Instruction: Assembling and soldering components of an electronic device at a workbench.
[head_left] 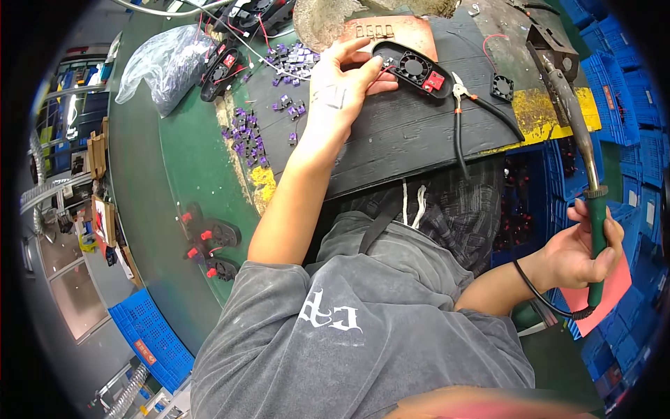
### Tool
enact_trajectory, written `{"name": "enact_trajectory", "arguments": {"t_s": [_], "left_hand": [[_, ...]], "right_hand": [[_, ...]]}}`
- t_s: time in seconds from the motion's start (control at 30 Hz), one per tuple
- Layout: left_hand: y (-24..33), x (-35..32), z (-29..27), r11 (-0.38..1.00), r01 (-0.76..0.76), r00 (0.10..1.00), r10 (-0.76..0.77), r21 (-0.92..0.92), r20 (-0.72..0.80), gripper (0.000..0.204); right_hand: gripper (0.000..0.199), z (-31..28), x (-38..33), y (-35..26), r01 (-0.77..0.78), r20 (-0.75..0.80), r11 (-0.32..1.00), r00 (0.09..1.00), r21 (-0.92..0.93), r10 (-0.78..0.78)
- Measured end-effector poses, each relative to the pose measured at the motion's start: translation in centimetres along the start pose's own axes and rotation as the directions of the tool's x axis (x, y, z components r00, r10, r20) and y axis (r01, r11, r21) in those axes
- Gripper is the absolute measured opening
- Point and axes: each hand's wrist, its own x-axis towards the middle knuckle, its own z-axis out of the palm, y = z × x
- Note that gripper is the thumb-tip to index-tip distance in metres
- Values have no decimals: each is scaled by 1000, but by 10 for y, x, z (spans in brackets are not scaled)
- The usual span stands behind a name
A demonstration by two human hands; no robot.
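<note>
My left hand (342, 87) is closed at the left end of a black oval housing (444, 91), thumb and fingers pinched near a thin red wire. Inside that housing sit a small black fan (413, 68) and a red switch-like part (433, 81). Over on the right, my right hand (583, 251) grips the green handle of a soldering iron (598, 222). The iron's shaft points up and away, its tip end by a dark metal stand (553, 47). Orange-and-black cutting pliers (458, 98) lie partly spread just right of the housing.
Small purple-and-black switches (244, 136) lie scattered left of my forearm, with a clear plastic bag (167, 63) beyond. A loose fan (502, 87) with a red wire rests near the yellow-painted edge. Finished-looking black housings (222, 232) sit on the green surface. Blue crates (621, 91) stack at right.
</note>
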Motion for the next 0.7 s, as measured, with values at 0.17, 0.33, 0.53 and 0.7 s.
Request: {"name": "enact_trajectory", "arguments": {"t_s": [0.17, 0.33, 0.53, 0.7], "left_hand": [[9, -12, 6, 519, -308, 939, 300, 798, 168, 58], [22, -13, 21, 21, -480, 807, 402, 877, 432, 61], [12, -1, 18, 7, -390, 828, 439, 921, 348, 54], [15, -3, 16, 63, -395, 835, 441, 917, 329, 50]], "right_hand": [[44, -3, -2, 1, -10, 58, 1000, 998, 29, 8], [42, 0, -5, -2, 3, 81, 1000, 997, 30, -5], [41, -11, -7, -6, 3, 100, 999, 995, 54, -9], [38, -17, -5, -6, -57, 153, 991, 988, 122, 38]]}}
